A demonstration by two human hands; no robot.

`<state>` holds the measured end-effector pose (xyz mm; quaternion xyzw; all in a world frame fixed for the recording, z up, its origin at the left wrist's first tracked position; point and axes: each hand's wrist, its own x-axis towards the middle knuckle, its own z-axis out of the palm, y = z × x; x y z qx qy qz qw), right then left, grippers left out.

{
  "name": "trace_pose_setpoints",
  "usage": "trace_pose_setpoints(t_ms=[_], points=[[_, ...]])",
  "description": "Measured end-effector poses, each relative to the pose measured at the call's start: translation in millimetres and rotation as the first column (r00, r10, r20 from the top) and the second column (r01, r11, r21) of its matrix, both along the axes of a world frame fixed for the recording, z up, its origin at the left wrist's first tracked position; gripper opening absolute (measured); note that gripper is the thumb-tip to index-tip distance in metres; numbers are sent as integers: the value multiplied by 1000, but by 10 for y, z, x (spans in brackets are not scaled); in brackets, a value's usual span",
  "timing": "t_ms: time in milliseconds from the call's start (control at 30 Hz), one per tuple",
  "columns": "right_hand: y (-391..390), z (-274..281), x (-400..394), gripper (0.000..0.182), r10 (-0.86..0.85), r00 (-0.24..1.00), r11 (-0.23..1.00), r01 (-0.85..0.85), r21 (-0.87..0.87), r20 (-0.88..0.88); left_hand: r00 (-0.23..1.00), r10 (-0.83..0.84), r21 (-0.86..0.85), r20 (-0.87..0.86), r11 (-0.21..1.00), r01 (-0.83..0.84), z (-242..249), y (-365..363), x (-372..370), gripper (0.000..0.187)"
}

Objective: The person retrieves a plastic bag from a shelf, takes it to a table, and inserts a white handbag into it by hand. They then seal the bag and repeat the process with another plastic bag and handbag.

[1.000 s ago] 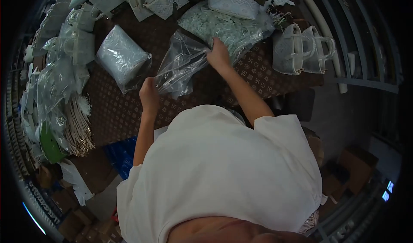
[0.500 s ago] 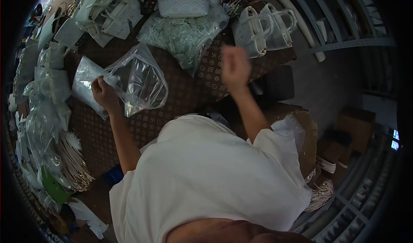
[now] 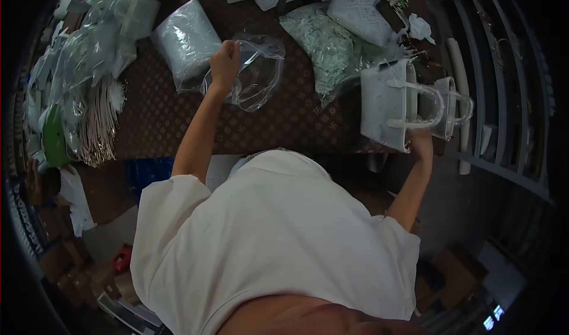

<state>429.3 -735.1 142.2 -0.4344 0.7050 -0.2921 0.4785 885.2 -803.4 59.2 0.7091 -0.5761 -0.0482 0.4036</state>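
Note:
My left hand (image 3: pixel 225 65) is closed on the edge of a clear plastic bag (image 3: pixel 261 77), which lies crumpled and partly spread over the table. Beside it, to the left, rests a stack of clear plastic bags (image 3: pixel 188 38). At the table's right edge, my right hand (image 3: pixel 421 144) grips a white handbag (image 3: pixel 382 104) by its lower corner near the opening; the fingertips are partly hidden. The handles of this handbag wear clear wrapping. A second white handbag (image 3: pixel 446 89) stands just behind it.
A big bag of pale crumpled filling (image 3: pixel 332 50) lies at the table's back, with another patterned handbag (image 3: pixel 361 12) against it. Plastic-covered goods (image 3: pixel 98 32) and cream straps (image 3: pixel 101 121) crowd the left. Metal shelving (image 3: pixel 504 86) stands at right.
My right hand has gone from above the table to the white handbag at the right and taken hold of it. My left hand still holds the plastic bag. The view has turned.

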Motion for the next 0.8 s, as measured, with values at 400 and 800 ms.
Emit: trace_pose_setpoints(t_ms=[400, 800], points=[[-93, -897, 2221, 23, 121, 772, 924, -317, 213, 624, 893, -432, 336, -129, 828, 449, 320, 279, -1, 20], [-266, -1360, 2477, 35, -170, 592, 974, -21, 226, 788, 836, 292, 285, -466, 943, -171, -696, 1217, 7, 15]])
